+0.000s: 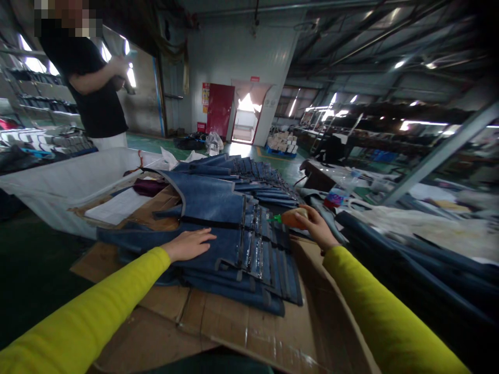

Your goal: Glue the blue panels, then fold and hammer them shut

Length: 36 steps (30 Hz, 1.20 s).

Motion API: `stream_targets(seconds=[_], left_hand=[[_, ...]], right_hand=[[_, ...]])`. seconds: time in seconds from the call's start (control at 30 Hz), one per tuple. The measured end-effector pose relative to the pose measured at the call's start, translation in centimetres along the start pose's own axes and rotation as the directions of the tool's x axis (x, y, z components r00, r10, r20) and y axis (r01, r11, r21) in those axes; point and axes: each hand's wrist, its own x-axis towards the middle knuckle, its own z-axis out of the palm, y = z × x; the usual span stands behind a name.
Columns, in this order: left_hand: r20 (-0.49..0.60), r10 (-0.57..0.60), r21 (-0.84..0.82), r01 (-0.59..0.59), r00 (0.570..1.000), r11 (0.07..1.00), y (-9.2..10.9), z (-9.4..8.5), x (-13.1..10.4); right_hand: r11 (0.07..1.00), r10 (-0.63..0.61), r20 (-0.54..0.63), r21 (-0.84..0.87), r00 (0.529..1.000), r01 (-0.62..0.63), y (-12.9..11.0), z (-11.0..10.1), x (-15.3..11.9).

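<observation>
Blue fabric pieces with grey edging (210, 192) lie overlapped in a fanned stack in front of me. My left hand (191, 244) rests palm down on the top piece, fingers stretched out, beside a black strip that crosses it. Shiny wet-looking streaks run along the exposed edges of the stack. In my right hand (315, 227) is a squeeze bottle (293, 218) with orange-brown contents and a green nozzle. It is tilted on its side, the nozzle pointing left just above the streaked edges. Whether the tip touches the fabric, I cannot tell.
Flattened cardboard (218, 317) lies under the stack. A white bin (89, 176) stands at left, with a person in a black shirt (86, 78) behind it. More blue pieces (265, 176) lie beyond. At right are a clear bottle (339, 192) and dark rolled material (409, 265).
</observation>
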Motion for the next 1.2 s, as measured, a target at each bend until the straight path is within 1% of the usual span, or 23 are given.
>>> stream_targets(seconds=[0.2, 0.27, 0.43, 0.53, 0.63, 0.8, 0.97, 1.1, 1.2], left_hand=[[0.008, 0.006, -0.003, -0.005, 1.0, 1.0, 0.1, -0.1, 0.0], [0.003, 0.008, 0.002, -0.008, 1.0, 1.0, 0.1, -0.1, 0.0], [-0.008, 0.003, -0.003, -0.003, 1.0, 1.0, 0.1, -0.1, -0.1], [-0.016, 0.005, -0.004, -0.005, 1.0, 1.0, 0.0, -0.1, -0.1], [-0.011, 0.012, 0.005, -0.012, 1.0, 1.0, 0.0, -0.1, -0.1], [-0.013, 0.021, 0.007, -0.021, 1.0, 1.0, -0.1, 0.1, 0.1], [-0.015, 0.015, 0.01, -0.015, 1.0, 1.0, -0.2, 0.1, 0.1], [-0.01, 0.024, 0.007, -0.023, 1.0, 1.0, -0.1, 0.0, 0.0], [-0.01, 0.022, 0.004, -0.022, 1.0, 1.0, 0.0, -0.1, 0.0]], right_hand=[[0.995, 0.071, 0.152, 0.053, 0.986, -0.08, -1.0, -1.5, -2.1], [0.995, 0.068, 0.145, 0.061, 0.987, -0.077, -1.2, -1.4, -2.2], [0.996, 0.047, 0.013, 0.077, 0.999, -0.048, -0.5, -0.2, -1.0], [0.995, 0.056, -0.002, 0.08, 0.998, -0.056, -0.3, 0.0, -0.9], [0.994, 0.067, 0.037, 0.078, 0.997, -0.07, -0.8, -0.6, -1.9], [0.991, 0.109, 0.154, 0.054, 0.982, -0.119, -2.3, -1.9, -3.9], [0.996, 0.065, 0.147, 0.056, 0.987, -0.073, -2.7, -2.0, -4.4], [0.994, 0.071, 0.158, 0.073, 0.985, -0.083, -2.5, -2.1, -4.9], [0.992, 0.07, 0.193, 0.093, 0.979, -0.089, -2.4, -2.4, -5.4]])
